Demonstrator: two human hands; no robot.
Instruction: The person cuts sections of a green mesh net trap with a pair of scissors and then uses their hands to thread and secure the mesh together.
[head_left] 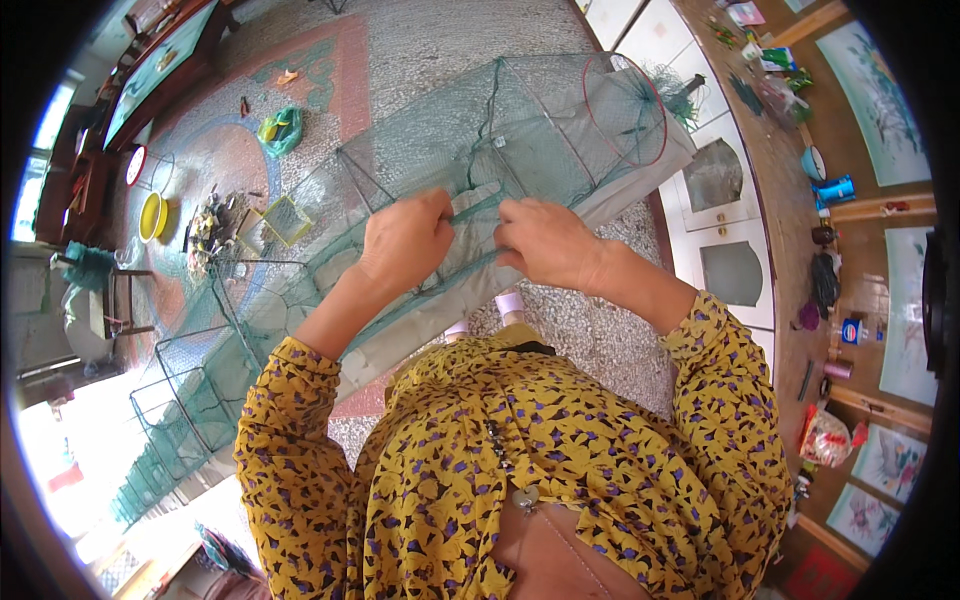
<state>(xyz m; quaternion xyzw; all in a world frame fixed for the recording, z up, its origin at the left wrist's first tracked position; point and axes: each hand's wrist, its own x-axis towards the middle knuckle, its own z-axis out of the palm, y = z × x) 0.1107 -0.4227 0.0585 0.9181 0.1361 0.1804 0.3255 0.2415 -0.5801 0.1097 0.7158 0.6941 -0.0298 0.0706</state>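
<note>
A long, green mesh fishing net trap (545, 110) stretches across the view from the far right to the near left. Dark rod frames cross it at intervals, and a red ring (664, 128) rounds its far-right end. My left hand (408, 238) is closed on the mesh around its middle, knuckles up. Just to its right, my right hand (552, 242) pinches the same netting, with thumb and fingers pressed together. A short stretch of mesh runs between the two hands. Whether a cord or other small thing lies in the fingertips is hidden.
A pale bench-like strip (375, 362) lies under the net. Left on the floor are a yellow basin (153, 217), a green plastic bag (284, 132), a heap of small pieces (212, 228) and a yellow square frame (288, 221). White cabinets (722, 215) and a cluttered countertop (790, 235) line the right.
</note>
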